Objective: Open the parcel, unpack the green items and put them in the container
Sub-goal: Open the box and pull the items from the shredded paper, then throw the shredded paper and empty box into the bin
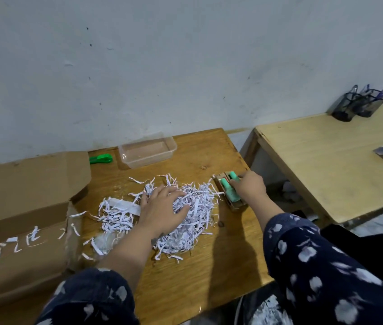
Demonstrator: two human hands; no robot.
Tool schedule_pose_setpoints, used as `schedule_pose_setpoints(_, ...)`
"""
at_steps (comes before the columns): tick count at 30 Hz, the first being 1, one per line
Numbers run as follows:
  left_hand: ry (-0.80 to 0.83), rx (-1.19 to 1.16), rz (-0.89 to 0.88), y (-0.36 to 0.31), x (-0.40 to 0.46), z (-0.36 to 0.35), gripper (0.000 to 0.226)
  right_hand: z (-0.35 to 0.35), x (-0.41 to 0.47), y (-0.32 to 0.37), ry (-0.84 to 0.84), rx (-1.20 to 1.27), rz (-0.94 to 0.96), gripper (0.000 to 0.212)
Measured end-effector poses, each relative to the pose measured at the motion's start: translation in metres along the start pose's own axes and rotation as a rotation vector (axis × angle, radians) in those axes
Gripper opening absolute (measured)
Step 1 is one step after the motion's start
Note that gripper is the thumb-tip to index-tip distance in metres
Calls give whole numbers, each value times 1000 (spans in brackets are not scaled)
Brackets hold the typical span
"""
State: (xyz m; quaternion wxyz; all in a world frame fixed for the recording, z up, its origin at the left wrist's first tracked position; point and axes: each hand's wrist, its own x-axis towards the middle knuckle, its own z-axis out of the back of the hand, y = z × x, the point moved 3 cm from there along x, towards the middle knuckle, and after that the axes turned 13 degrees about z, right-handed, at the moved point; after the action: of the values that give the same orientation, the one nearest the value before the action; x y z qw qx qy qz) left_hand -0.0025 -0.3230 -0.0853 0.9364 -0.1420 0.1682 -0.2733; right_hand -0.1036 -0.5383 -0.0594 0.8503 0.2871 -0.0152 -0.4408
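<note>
While boxed, mint-green items (229, 187), capped, paired

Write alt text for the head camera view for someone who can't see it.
On a wooden table, the left hand rests open on shredded paper while the right hand grips green items in a small cardboard holder. An open parcel sits left, an empty clear container behind.

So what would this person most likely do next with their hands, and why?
Probably lift a green item out of the small cardboard tray and carry it to the clear container. The right hand is already on the green pieces at the desk's right edge, the container looks empty, and the left hand only rests flat on the shredded paper.
</note>
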Motion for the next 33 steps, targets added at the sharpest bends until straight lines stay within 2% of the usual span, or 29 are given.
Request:
schedule_pose_setpoints(3, -5, -45, -36, 2, -4, -1, 43, 0, -3, 7, -21, -124, 51, 44)
schedule_pose_setpoints(5, -63, -118, -62, 4, -6, 6, 50, 0, -10, 19, -145, -202, 206, 43)
schedule_pose_setpoints(6, -110, -148, -58, 6, -6, 11, 54, -4, -16, 28, -173, -146, 314, 43)
schedule_pose_setpoints(7, -156, -162, -39, 11, -6, 17, 58, -11, -25, 37, -144, -55, 427, 45)
schedule_pose_setpoints(9, -200, -120, 33, 29, -6, 25, 63, -31, -46, 53, 40, 59, 614, 64)
schedule_pose_setpoints(11, -170, -34, 133, 57, -12, 25, 78, -54, -68, 59, 274, -30, 728, 92)
schedule_pose_setpoints(13, -75, 32, 213, 85, -22, 21, 96, -73, -79, 55, 439, -152, 793, 111)
schedule_pose_setpoints(16, 149, 98, 212, 106, -34, 13, 115, -91, -73, 55, 460, -266, 856, 120)
schedule_pose_setpoints(18, 213, 159, 131, 108, -40, 8, 124, -102, -62, 59, 419, -319, 894, 120)
schedule_pose_setpoints(21, 156, 193, 49, 107, -49, 0, 136, -114, -50, 65, 340, -418, 964, 115)
schedule_pose_setpoints(25, 14, 152, 133, 98, -48, -6, 142, -126, -38, 77, 276, -429, 998, 105)
schedule_pose_setpoints(28, -4, 111, 182, 91, -31, -5, 139, -128, -36, 83, 295, -374, 1004, 91)
schedule_pose_setpoints(30, -1, 98, 143, 89, -20, -2, 136, -122, -39, 83, 346, -271, 972, 86)
schedule_pose_setpoints(33, 21, 75, 76, 89, -6, -1, 126, -106, -47, 78, 458, -88, 862, 64)
